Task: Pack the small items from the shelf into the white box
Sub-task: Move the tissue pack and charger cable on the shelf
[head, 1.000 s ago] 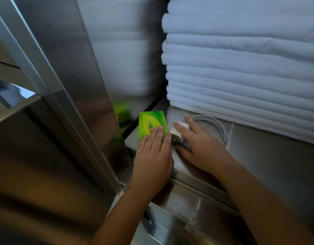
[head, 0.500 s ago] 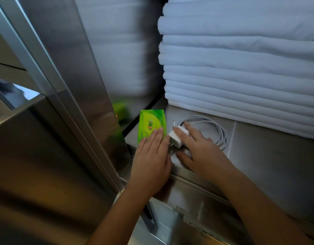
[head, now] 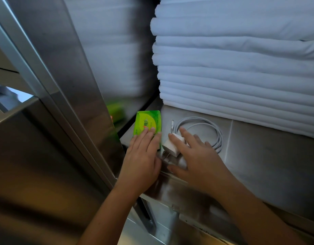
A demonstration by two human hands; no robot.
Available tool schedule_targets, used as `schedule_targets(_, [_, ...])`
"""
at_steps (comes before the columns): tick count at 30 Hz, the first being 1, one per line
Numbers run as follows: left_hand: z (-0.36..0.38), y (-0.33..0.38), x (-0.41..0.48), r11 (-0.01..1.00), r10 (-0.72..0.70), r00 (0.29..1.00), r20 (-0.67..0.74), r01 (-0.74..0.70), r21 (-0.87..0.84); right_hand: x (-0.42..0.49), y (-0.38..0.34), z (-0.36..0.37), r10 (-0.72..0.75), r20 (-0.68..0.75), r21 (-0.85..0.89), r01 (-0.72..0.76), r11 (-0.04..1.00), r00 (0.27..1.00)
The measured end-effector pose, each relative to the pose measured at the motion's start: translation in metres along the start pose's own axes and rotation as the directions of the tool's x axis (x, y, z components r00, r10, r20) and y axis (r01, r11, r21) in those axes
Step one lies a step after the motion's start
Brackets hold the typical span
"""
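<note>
A green tissue packet lies on the steel shelf near its left end. My left hand lies flat on the packet's near half, fingers straight. Right beside it sits a white charger plug with its prongs pointing toward me, joined to a coiled white cable. My right hand rests over the plug with spread fingers touching its top, the thumb low at the shelf's front edge. The white box is not in view.
A tall stack of folded white linen fills the shelf behind and to the right. A steel side panel stands at the left and mirrors the packet. Bare shelf surface lies to the right of the cable.
The packet and plug stay in place. My right hand has slid slightly back toward me along the plug, uncovering more of the coiled cable. My left hand keeps flat on the packet.
</note>
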State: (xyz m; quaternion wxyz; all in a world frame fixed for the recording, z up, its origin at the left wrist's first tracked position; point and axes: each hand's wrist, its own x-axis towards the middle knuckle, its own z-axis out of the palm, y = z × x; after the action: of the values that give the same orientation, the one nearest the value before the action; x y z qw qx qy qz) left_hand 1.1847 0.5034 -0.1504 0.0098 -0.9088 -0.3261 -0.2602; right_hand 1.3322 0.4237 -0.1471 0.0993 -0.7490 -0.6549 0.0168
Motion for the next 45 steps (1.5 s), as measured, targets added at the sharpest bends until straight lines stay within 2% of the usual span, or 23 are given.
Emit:
schedule_targets(3, [-0.001, -0.001, 0.002, 1.0, 0.0, 1.0, -0.022, 0.0, 0.007, 0.009, 0.005, -0.004, -0.03, -0.031, -0.006, 0.03, 1.0, 0.999])
schedule_targets(8, [0.0, 0.004, 0.003, 1.0, 0.014, 1.0, -0.012, -0.014, -0.004, 0.008, 0.008, 0.007, -0.098, 0.036, 0.071, 0.095, 0.993, 0.995])
schedule_targets(19, [0.001, 0.006, -0.003, 0.999, -0.021, 1.0, -0.012, 0.021, -0.034, -0.003, 0.003, 0.01, -0.104, 0.026, -0.023, 0.104, 0.994, 0.994])
schedule_targets(27, [-0.003, 0.005, -0.006, 0.998, -0.046, 0.997, -0.06, 0.043, -0.053, -0.019, -0.005, 0.017, -0.085, -0.063, -0.049, 0.082, 0.995, 0.994])
schedule_targets(37, [-0.009, 0.008, -0.01, 0.99, -0.086, 0.995, -0.054, 0.079, -0.119, -0.034, -0.017, 0.012, -0.014, -0.28, -0.067, -0.005, 0.998, 0.96])
schedule_targets(40, [-0.009, 0.007, -0.011, 0.989, -0.087, 0.995, -0.058, 0.079, -0.127, -0.026, -0.017, 0.011, 0.013, -0.304, -0.078, -0.038, 0.996, 0.953])
schedule_targets(45, [-0.006, 0.009, -0.01, 0.987, -0.086, 0.995, -0.055, 0.077, -0.145, -0.023, -0.014, 0.016, -0.033, -0.293, -0.046, 0.02, 0.999, 0.956])
